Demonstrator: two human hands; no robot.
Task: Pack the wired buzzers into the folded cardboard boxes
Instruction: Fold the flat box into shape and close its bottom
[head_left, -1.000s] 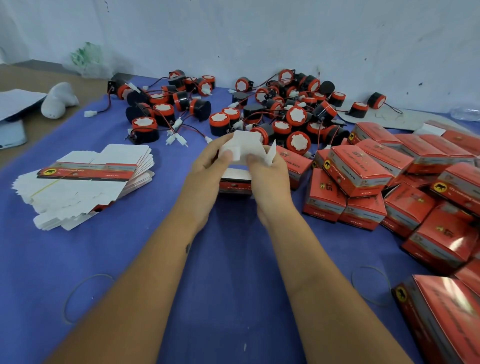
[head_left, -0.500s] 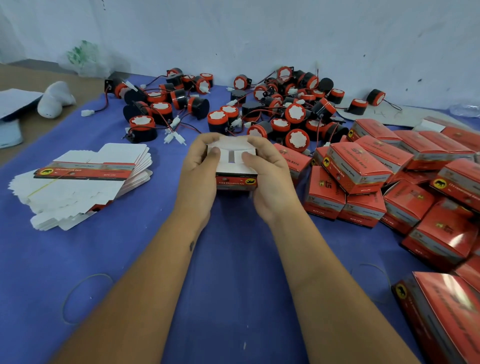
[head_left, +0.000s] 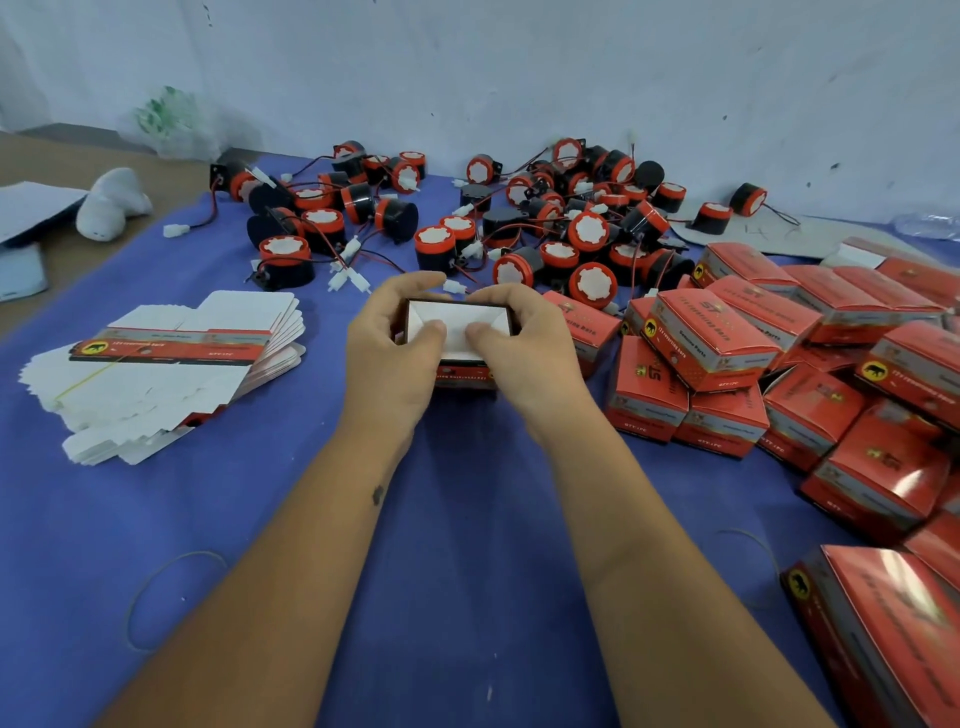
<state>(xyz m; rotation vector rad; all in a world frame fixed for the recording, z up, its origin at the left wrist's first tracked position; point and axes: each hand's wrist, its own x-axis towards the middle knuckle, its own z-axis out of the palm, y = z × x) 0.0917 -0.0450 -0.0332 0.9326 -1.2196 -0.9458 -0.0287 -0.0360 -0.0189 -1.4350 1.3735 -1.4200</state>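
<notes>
Left hand (head_left: 387, 343) and right hand (head_left: 524, 343) curled round box (head_left: 457, 332), above blue cloth (head_left: 260, 519) in front of buzzers (head_left: 519, 223); white end flaps raised a second ago, now folded flat under both thumbs, closing one end; likely bottom, buzzer presumably next; forearms converging, wrists straight

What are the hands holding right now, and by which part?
Both hands hold one small red cardboard box: left hand grips its left end, right hand its right end, both thumbs pressing on the white flaps on top.
</notes>
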